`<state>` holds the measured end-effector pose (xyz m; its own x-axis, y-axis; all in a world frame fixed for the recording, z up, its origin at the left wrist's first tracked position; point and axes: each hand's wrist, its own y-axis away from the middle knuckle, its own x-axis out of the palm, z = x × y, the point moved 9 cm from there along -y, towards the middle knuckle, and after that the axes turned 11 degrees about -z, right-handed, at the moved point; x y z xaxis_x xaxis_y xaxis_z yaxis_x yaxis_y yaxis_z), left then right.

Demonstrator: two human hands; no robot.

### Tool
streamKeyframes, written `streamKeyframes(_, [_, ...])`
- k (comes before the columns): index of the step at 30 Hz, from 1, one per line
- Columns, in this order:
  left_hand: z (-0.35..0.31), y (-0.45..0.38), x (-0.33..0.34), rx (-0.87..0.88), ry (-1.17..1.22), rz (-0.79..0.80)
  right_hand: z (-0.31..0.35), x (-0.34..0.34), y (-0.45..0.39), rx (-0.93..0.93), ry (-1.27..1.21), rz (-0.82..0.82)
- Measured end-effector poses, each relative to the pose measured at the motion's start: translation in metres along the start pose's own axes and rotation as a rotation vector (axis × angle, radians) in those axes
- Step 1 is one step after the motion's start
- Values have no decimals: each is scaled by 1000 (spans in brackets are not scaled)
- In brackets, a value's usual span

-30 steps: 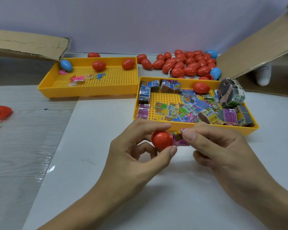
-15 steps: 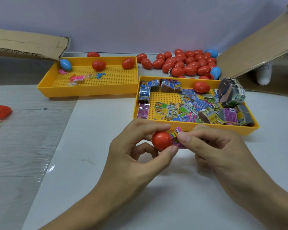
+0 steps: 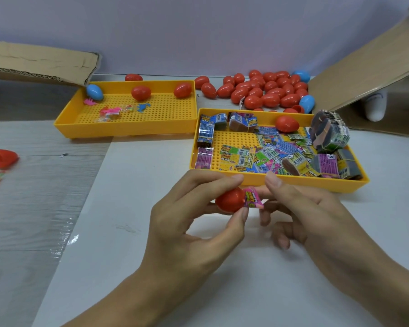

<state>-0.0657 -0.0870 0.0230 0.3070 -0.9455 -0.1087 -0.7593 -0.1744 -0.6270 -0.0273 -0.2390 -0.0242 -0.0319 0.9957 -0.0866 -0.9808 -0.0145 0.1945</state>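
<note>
Risks first:
- Pink leaflet was only part-seated in the red egg half, and most of it stuck out on the right side. My read: a push off-axis would crumple it against the rim rather than seat it.
- The shell was smooth and rounded, and was held only at its top and bottom edge. Extra push force from the right could have rolled it out of that pinch.
- A drop would likely have landed on the white sheet or over the near wall of the right tray. In the tray the leaflet would be lost among the loose leaflets.

Hands:
- Left hand, centre frame, pinched the egg half between forefinger on top and thumb underneath, open side facing right.
- Right hand, centre right, had its fingers curled in close at the leaflet's right edge and its thumb just above. The contact point was hidden, so I couldn't tell whether it gripped the leaflet or only touched it.

Position: egg half and leaflet sat between the two hands, held up off the sheet just below the tray's near wall, well apart from the egg pile at upper right.
</note>
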Motion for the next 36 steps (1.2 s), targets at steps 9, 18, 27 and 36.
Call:
streamKeyframes(9, [-13,-3,-6,154,-139,-32,11,-2,3,-89,-93,25])
streamKeyframes(18, [-25,0,-2,299,-197,-22,9,8,8,-15,-134,104])
streamKeyframes(27, [-29,-3,-7,336,-240,-55,10,7,9,28,-258,151])
streamKeyframes(36, [-20,-1,-4,261,-123,-9,15,10,12,-69,-175,161])
